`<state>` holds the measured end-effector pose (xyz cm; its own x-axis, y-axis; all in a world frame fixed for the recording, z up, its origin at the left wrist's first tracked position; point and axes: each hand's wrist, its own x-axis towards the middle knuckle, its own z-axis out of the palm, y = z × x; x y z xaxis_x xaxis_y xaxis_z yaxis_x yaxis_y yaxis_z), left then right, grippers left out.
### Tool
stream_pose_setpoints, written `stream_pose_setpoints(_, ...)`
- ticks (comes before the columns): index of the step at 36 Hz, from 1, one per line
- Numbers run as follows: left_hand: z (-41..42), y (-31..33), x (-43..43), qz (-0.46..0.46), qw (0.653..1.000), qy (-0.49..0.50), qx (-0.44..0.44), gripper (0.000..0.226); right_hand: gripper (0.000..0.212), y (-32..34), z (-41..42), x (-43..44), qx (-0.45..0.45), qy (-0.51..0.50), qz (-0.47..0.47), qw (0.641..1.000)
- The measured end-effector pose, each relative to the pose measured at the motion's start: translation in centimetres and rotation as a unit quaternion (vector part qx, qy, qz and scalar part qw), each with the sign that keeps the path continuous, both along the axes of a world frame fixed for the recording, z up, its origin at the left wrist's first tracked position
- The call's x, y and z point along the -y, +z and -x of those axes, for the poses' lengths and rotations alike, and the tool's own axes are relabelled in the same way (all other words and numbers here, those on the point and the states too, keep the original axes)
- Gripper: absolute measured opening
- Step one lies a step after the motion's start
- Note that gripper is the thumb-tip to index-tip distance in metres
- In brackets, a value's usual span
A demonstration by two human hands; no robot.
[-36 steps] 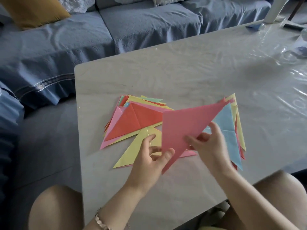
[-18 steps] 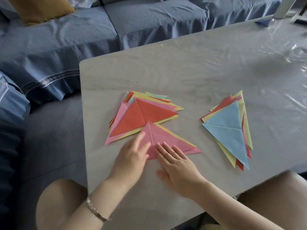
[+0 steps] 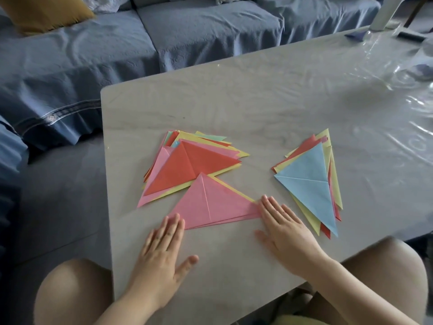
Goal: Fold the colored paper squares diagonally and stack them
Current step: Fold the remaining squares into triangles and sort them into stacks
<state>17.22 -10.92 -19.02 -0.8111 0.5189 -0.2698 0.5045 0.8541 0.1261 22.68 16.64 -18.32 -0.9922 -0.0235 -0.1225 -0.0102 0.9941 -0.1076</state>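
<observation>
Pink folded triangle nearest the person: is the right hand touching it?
Touching. In the head view, the right hand lays straight fingers flat over the pink triangle at its right corner, with no gap visible.

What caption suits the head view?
Left hand and right hand press a folded pink triangle's corners, between a red-topped pile and a blue-topped pile.

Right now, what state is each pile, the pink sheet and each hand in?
Pink sheet: folded into a triangle, flat on the table, yellow edge showing beneath.
Left hand: open, fingertips on the sheet's left corner.
Right hand: open, fingertips on its right corner.
Left pile: triangles, red on top, loosely fanned.
Right pile: triangles, blue on top, fanned, no hand on it.
</observation>
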Motion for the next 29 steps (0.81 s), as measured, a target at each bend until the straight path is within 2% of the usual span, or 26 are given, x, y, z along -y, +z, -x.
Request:
stream_pose_setpoints(2, -0.1, 0.5, -0.8, -0.041, 0.999, 0.026, -0.021, 0.098, 0.045, 0.4, 0.9, -0.5, -0.111, -0.06, 0.066, 0.99)
stream_pose_setpoints(3, 0.1, 0.7, -1.2, -0.056, 0.997, 0.037, -0.032, 0.102, 0.03, 0.5, 1.4, -1.1, -0.172, -0.113, 0.096, 0.974)
stream_pose_setpoints(5, 0.7, 1.4, -2.5, -0.06, 0.996, 0.059, -0.043, 0.105, 0.023, 1.3, 2.6, -2.6, -0.221, -0.214, 0.117, 0.944)
stream_pose_setpoints(6, 0.9, 1.4, -2.9, -0.064, 0.995, 0.064, -0.045, 0.095, 0.029, 1.9, 3.1, -3.3, -0.205, -0.271, 0.114, 0.934)
stream_pose_setpoints(9, 1.4, 2.2, -4.0, -0.08, 0.991, 0.079, -0.078, 0.077, 0.053, 2.8, 4.1, -5.3, -0.052, -0.426, 0.074, 0.9)
stream_pose_setpoints(12, 1.5, 2.7, -4.9, -0.079, 0.988, 0.08, -0.102, 0.066, 0.06, 2.6, 4.6, -6.0, -0.004, -0.455, 0.072, 0.888)
stream_pose_setpoints(15, 1.6, 2.4, -5.1, -0.065, 0.988, 0.085, -0.109, 0.05, 0.066, 2.5, 4.7, -6.4, -0.017, -0.479, 0.146, 0.865)
stream_pose_setpoints(17, 1.7, 2.3, -5.0, -0.062, 0.989, 0.087, -0.106, 0.048, 0.072, 2.6, 4.6, -6.5, -0.033, -0.496, 0.192, 0.846)
stream_pose_setpoints(21, 1.4, 2.3, -4.9, -0.058, 0.99, 0.084, -0.095, 0.048, 0.078, 2.8, 4.4, -7.3, -0.03, -0.513, 0.198, 0.835)
stream_pose_setpoints(25, 1.3, 2.6, -5.2, -0.061, 0.989, 0.085, -0.106, 0.047, 0.069, 3.1, 3.8, -8.3, -0.052, -0.525, 0.239, 0.815)
stream_pose_setpoints(29, 1.4, 2.9, -5.6, -0.06, 0.989, 0.088, -0.098, 0.048, 0.047, 3.2, 3.2, -8.7, -0.111, -0.514, 0.256, 0.811)
